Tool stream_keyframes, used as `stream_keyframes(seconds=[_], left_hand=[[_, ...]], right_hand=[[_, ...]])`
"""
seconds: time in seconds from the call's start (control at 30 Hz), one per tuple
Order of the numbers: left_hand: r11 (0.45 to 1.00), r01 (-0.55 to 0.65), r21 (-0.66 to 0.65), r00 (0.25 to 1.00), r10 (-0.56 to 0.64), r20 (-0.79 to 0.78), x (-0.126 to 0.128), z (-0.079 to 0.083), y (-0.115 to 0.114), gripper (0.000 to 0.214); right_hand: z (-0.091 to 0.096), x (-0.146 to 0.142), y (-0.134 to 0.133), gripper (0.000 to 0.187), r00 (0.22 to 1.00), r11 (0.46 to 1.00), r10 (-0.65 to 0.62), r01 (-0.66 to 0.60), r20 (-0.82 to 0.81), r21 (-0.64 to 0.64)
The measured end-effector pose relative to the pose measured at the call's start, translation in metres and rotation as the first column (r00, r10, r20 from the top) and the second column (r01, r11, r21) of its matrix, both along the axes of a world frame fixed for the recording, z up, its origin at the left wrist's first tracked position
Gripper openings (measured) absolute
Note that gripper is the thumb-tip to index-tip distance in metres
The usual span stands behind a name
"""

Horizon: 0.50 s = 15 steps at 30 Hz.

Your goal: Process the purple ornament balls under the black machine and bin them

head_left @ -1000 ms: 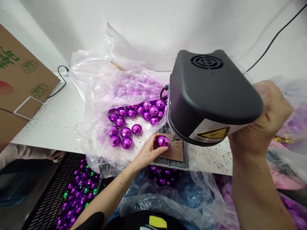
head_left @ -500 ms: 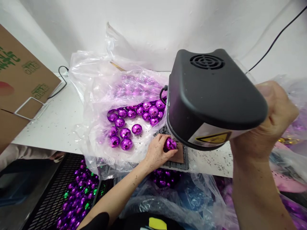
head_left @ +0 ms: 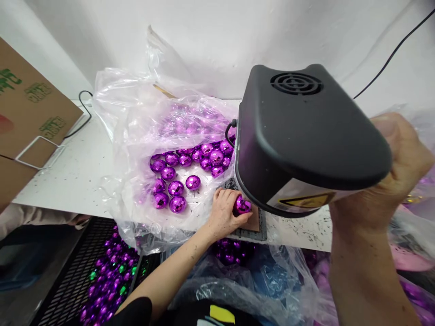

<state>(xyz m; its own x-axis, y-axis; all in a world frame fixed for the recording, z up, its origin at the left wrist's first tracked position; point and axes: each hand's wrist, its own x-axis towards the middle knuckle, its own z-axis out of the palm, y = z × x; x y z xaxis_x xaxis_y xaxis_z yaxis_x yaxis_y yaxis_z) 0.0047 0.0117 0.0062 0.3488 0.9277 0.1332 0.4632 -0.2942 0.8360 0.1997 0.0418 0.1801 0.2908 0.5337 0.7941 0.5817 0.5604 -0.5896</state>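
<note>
My left hand [head_left: 227, 212] is closed around a shiny purple faceted ball [head_left: 243, 204]. It holds the ball over a brown pad [head_left: 253, 222] on a dark grey base plate [head_left: 256, 234], beside the lower edge of a black machine housing [head_left: 312, 131]. This housing has a round vent on top and a yellow warning label. At its right side, my right hand [head_left: 397, 158] is curled into a grip, thumb uppermost. The housing hides most of the fingers and whatever they hold.
Several more purple balls [head_left: 176, 188] lie in an open clear plastic bag [head_left: 118, 136] on the white table [head_left: 57, 185]. A cardboard box [head_left: 34, 122] stands at left. Below the table edge, a black crate [head_left: 68, 276] holds purple and green balls. A pink item [head_left: 409, 257] sits at right.
The view has shifted slightly, and the housing and my right hand appear a little further right. My left hand keeps the ball at the pad.
</note>
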Motion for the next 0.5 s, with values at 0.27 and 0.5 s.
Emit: stream_keyframes(seconds=[0.27,0.5], left_hand=[[1.000,-0.009,-0.029,1.000,0.010,0.011,0.003,0.001,-0.004,0.039],[0.999,-0.042,-0.031,0.997,0.044,0.062,0.004,0.004,-0.006,0.046]], right_hand=[[-0.002,0.002,-0.022,0.039,0.994,0.995,-0.083,0.086,0.066,-0.044],[-0.059,0.010,-0.062,0.029,0.982,0.985,-0.021,-0.012,0.185,0.175]])
